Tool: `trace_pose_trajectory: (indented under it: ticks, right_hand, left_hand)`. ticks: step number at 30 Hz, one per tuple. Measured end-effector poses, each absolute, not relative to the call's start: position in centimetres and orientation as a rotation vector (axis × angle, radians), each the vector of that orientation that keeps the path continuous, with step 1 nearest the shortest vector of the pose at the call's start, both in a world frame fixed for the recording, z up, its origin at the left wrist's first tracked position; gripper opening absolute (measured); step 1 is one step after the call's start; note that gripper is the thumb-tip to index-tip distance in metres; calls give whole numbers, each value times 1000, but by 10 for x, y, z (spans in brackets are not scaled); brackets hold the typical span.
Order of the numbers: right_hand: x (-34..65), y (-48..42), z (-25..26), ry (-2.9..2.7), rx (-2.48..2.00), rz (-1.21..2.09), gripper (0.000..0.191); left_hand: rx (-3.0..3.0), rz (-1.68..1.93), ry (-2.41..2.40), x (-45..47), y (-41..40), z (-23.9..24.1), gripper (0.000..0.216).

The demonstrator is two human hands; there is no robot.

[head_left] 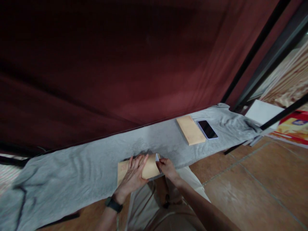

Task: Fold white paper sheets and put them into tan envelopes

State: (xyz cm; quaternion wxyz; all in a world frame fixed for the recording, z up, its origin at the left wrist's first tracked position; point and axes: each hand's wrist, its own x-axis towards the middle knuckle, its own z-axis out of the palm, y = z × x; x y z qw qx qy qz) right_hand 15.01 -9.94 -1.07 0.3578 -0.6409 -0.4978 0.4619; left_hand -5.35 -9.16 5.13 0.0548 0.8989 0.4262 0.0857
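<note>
Brown paper envelope (149, 169): I press it flat at the grey-clothed ledge's (72, 173) near edge, left hand (133, 176) spread open.
Right hand (167, 168): pinches white slip (157, 157) at the envelope's mouth; next I must slide it straight.

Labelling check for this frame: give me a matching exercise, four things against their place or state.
Things:
1. envelope
2. stack of envelopes
3. phone
4. left hand

Places or states:
A. lies screen up, right of the tan stack
B. flat on top of the near envelope, wristband behind it
C. at the cloth's near edge, pinched at its right end by the right hand
D. lies untouched on the grey cloth, left of the phone

Pairs: 1-C, 2-D, 3-A, 4-B
</note>
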Motion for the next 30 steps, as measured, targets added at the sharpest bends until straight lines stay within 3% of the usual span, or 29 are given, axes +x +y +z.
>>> trace_pose_trajectory:
  ticks: [20,30]
  right_hand:
    - [143,-104,-8,-1332,-1699,1081,16]
    - [142,-117,-13,-1092,-1581,1062,4]
  left_hand:
    - [2777,276,1255,-56,-89,48,106]
    - [2839,246,1230,-54,-86,54,104]
